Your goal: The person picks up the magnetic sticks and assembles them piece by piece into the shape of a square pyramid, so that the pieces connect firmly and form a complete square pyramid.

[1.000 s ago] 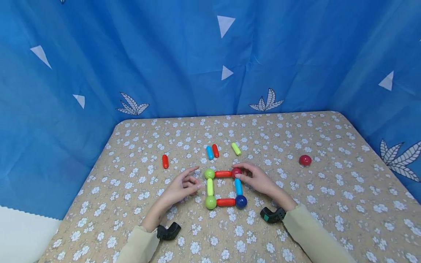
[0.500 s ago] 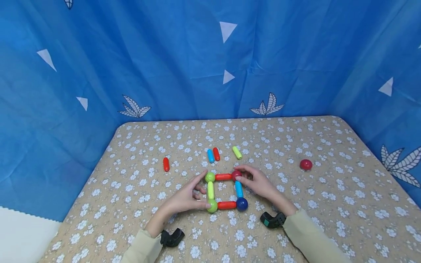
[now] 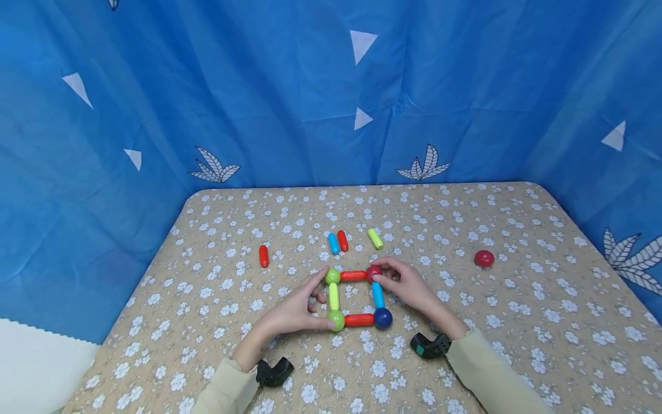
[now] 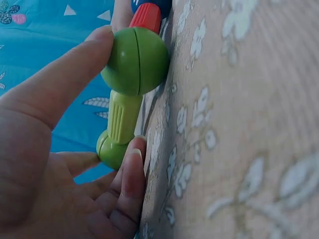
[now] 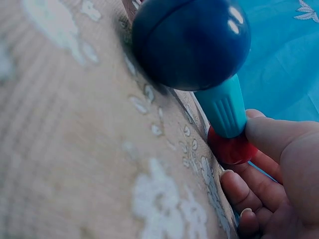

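Toy building rods and balls form a four-sided frame in the middle of the table. My left hand spans its left side, thumb against the near green ball and index finger at the far green ball. A yellow-green rod joins those two balls. At the far right corner my right hand pinches the red ball between thumb and fingers. From it a light blue rod runs to the dark blue ball. Red rods make up the far side and near side.
Beyond the frame lie a blue rod, a red rod and a yellow-green rod. Another red rod is to the left, a loose red ball to the right. A blue curtain hangs behind the flowered tablecloth.
My left hand has moved right, from beside the frame onto its two green balls, thumb and index finger spreading apart. My right hand stays at the red ball.
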The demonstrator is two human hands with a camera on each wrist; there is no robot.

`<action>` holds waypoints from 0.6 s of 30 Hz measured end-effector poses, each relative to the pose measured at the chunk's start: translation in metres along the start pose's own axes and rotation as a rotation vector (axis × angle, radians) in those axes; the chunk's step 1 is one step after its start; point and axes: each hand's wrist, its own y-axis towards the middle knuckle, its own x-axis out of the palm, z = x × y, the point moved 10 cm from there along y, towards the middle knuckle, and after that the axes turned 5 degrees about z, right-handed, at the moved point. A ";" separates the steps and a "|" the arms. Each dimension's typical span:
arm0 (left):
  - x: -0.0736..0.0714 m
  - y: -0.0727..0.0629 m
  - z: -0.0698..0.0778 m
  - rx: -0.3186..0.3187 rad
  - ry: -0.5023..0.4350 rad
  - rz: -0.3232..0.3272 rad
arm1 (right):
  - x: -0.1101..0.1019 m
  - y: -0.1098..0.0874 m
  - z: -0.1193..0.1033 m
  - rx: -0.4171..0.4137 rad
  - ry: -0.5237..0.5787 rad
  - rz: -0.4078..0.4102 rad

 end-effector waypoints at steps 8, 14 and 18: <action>-0.048 0.000 -0.008 0.017 -0.090 0.268 | -0.002 0.002 -0.001 -0.018 -0.005 0.006; -0.128 -0.027 -0.048 -0.102 -0.241 0.654 | 0.001 0.002 -0.002 -0.013 0.002 -0.004; -0.152 -0.032 -0.070 -0.190 -0.217 0.735 | 0.001 0.001 0.001 0.000 0.001 0.003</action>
